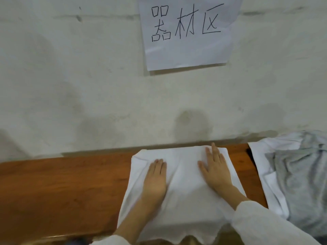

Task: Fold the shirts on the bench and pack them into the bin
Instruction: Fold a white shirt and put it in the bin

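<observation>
A white shirt (184,195) lies partly folded across the brown wooden bench (62,188), its near edge hanging over the front. My left hand (155,179) presses flat on the shirt's left half, fingers straight and together. On the right half, my right hand (216,170) lies flat too, fingers spread toward the wall. To the right sits a pile with a white shirt (265,174) under a crumpled grey shirt (300,183). No bin is in view.
A pale plaster wall (88,85) rises directly behind the bench. A white paper sign (187,55) with handwritten characters hangs on it above the shirt. Bare bench wood extends to the left.
</observation>
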The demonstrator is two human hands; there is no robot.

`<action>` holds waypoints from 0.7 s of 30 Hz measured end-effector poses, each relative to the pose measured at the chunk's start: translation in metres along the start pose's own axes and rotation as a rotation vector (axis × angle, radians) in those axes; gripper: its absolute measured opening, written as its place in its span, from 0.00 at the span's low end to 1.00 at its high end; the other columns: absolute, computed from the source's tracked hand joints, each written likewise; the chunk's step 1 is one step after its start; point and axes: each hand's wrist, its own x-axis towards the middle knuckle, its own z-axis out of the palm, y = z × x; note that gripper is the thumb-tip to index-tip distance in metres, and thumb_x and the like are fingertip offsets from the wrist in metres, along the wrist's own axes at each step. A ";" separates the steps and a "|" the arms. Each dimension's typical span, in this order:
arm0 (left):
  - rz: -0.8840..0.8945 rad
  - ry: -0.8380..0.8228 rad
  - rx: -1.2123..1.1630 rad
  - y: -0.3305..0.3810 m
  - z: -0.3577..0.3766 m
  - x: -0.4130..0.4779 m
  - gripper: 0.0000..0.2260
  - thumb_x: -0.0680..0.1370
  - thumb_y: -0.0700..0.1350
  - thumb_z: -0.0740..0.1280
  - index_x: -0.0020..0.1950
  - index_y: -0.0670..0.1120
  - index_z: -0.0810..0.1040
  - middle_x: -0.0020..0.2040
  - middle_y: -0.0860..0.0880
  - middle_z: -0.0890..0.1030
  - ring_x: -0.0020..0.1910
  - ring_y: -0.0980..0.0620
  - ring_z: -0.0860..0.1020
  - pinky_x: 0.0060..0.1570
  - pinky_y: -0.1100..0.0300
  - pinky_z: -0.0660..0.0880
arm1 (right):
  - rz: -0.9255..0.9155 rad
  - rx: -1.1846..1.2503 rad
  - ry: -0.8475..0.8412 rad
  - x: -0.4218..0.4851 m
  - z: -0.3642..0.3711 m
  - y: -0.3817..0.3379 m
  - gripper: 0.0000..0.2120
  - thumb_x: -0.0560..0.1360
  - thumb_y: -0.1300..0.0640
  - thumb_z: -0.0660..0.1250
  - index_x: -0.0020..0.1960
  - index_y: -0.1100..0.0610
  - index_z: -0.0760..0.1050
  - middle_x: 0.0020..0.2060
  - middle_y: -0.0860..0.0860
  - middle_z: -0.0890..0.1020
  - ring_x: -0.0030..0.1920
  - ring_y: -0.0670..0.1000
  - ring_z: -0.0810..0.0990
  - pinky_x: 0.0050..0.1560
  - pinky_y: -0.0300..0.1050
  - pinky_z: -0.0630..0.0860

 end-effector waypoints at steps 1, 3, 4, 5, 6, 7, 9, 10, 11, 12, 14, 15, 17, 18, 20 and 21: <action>-0.051 -0.038 -0.032 0.004 -0.003 -0.007 0.23 0.71 0.42 0.53 0.57 0.41 0.82 0.59 0.42 0.81 0.57 0.43 0.80 0.53 0.45 0.77 | 0.002 0.031 0.025 -0.005 -0.001 0.001 0.29 0.80 0.44 0.53 0.77 0.55 0.54 0.77 0.53 0.50 0.76 0.54 0.54 0.74 0.48 0.54; -0.203 -0.028 -0.087 -0.005 -0.009 -0.023 0.29 0.76 0.55 0.47 0.70 0.45 0.72 0.71 0.44 0.70 0.71 0.43 0.68 0.66 0.42 0.63 | 0.018 0.059 0.031 -0.018 -0.004 0.005 0.27 0.80 0.43 0.53 0.75 0.54 0.59 0.76 0.53 0.58 0.74 0.55 0.60 0.72 0.48 0.59; -0.294 -0.034 -0.111 -0.012 -0.012 -0.029 0.34 0.74 0.63 0.43 0.75 0.48 0.62 0.77 0.47 0.60 0.76 0.45 0.57 0.70 0.43 0.51 | 0.032 0.056 0.023 -0.024 -0.004 0.008 0.28 0.79 0.41 0.51 0.74 0.54 0.61 0.75 0.53 0.60 0.73 0.55 0.61 0.72 0.49 0.59; -0.352 -0.006 -0.079 -0.024 -0.011 -0.032 0.38 0.72 0.69 0.39 0.78 0.51 0.54 0.79 0.49 0.51 0.77 0.46 0.48 0.70 0.43 0.40 | 0.044 0.042 0.019 -0.028 -0.003 0.012 0.31 0.78 0.38 0.48 0.74 0.54 0.61 0.74 0.53 0.62 0.73 0.55 0.61 0.72 0.49 0.58; -0.381 0.010 -0.034 -0.036 -0.012 -0.034 0.39 0.71 0.72 0.39 0.78 0.53 0.49 0.79 0.51 0.47 0.77 0.47 0.42 0.69 0.42 0.35 | 0.048 0.019 0.015 -0.032 -0.003 0.015 0.34 0.76 0.36 0.44 0.74 0.54 0.61 0.74 0.54 0.63 0.73 0.55 0.61 0.73 0.49 0.56; -0.397 0.002 -0.001 -0.048 -0.016 -0.033 0.38 0.73 0.73 0.42 0.78 0.55 0.47 0.79 0.51 0.45 0.77 0.46 0.40 0.69 0.40 0.34 | 0.041 -0.007 0.005 -0.034 -0.002 0.018 0.37 0.74 0.34 0.40 0.75 0.54 0.60 0.74 0.53 0.62 0.74 0.55 0.59 0.74 0.49 0.53; -0.415 -0.011 -0.007 -0.061 -0.025 -0.032 0.35 0.74 0.72 0.44 0.77 0.57 0.49 0.79 0.49 0.45 0.77 0.45 0.41 0.70 0.37 0.37 | 0.006 -0.050 -0.048 -0.036 -0.001 0.023 0.42 0.71 0.33 0.32 0.77 0.53 0.54 0.77 0.51 0.55 0.77 0.53 0.51 0.74 0.48 0.44; -0.414 -0.001 -0.003 -0.062 -0.026 -0.031 0.36 0.74 0.72 0.41 0.78 0.57 0.49 0.79 0.48 0.46 0.77 0.45 0.41 0.71 0.37 0.38 | -0.014 -0.064 -0.077 -0.036 -0.001 0.024 0.43 0.69 0.32 0.29 0.78 0.52 0.49 0.77 0.50 0.50 0.77 0.52 0.46 0.74 0.47 0.39; -0.400 0.008 0.007 -0.058 -0.025 -0.032 0.38 0.72 0.73 0.35 0.78 0.56 0.48 0.79 0.47 0.45 0.77 0.45 0.41 0.71 0.38 0.38 | -0.030 -0.073 -0.098 -0.037 0.000 0.026 0.45 0.68 0.30 0.25 0.78 0.50 0.45 0.78 0.48 0.46 0.77 0.51 0.42 0.73 0.46 0.36; -0.367 0.015 0.015 -0.051 -0.021 -0.035 0.42 0.69 0.73 0.28 0.78 0.55 0.45 0.79 0.47 0.44 0.77 0.46 0.39 0.71 0.39 0.37 | -0.045 -0.083 -0.111 -0.038 0.000 0.027 0.46 0.66 0.29 0.21 0.78 0.49 0.42 0.77 0.47 0.43 0.76 0.50 0.39 0.73 0.46 0.34; -0.290 0.017 0.025 -0.042 -0.009 -0.041 0.46 0.63 0.71 0.19 0.77 0.53 0.40 0.78 0.49 0.40 0.76 0.49 0.36 0.71 0.41 0.33 | -0.055 -0.105 -0.122 -0.042 0.003 0.029 0.47 0.63 0.29 0.18 0.77 0.48 0.37 0.76 0.46 0.39 0.74 0.48 0.34 0.72 0.46 0.32; -0.272 0.014 0.015 -0.041 -0.006 -0.040 0.46 0.62 0.70 0.18 0.76 0.53 0.38 0.78 0.50 0.39 0.75 0.50 0.34 0.71 0.41 0.32 | -0.051 -0.111 -0.127 -0.043 0.004 0.030 0.46 0.63 0.29 0.17 0.77 0.48 0.36 0.76 0.46 0.37 0.74 0.48 0.32 0.72 0.46 0.32; -0.278 -0.005 0.014 -0.044 -0.008 -0.032 0.45 0.63 0.71 0.20 0.77 0.55 0.37 0.78 0.51 0.37 0.76 0.50 0.35 0.70 0.41 0.32 | -0.048 -0.114 -0.143 -0.043 0.002 0.032 0.46 0.62 0.29 0.16 0.75 0.48 0.33 0.74 0.45 0.35 0.74 0.48 0.32 0.73 0.47 0.32; -0.293 -0.014 0.022 -0.048 -0.011 -0.030 0.44 0.64 0.71 0.23 0.77 0.55 0.38 0.78 0.51 0.37 0.76 0.50 0.36 0.70 0.40 0.33 | -0.051 -0.117 -0.152 -0.043 0.002 0.033 0.46 0.61 0.29 0.15 0.74 0.48 0.31 0.73 0.45 0.34 0.74 0.49 0.33 0.73 0.47 0.31; -0.303 -0.017 0.045 -0.056 -0.014 -0.033 0.41 0.65 0.68 0.26 0.77 0.55 0.38 0.78 0.51 0.37 0.76 0.49 0.37 0.70 0.40 0.34 | -0.065 -0.120 -0.162 -0.044 0.001 0.031 0.44 0.60 0.30 0.14 0.72 0.48 0.28 0.72 0.46 0.32 0.75 0.50 0.33 0.72 0.48 0.31; -0.298 -0.021 0.056 -0.059 -0.012 -0.037 0.41 0.66 0.68 0.26 0.77 0.55 0.38 0.78 0.51 0.37 0.76 0.49 0.37 0.70 0.41 0.33 | -0.079 -0.127 -0.164 -0.045 0.001 0.030 0.44 0.61 0.30 0.14 0.72 0.48 0.28 0.72 0.46 0.32 0.75 0.50 0.32 0.72 0.48 0.31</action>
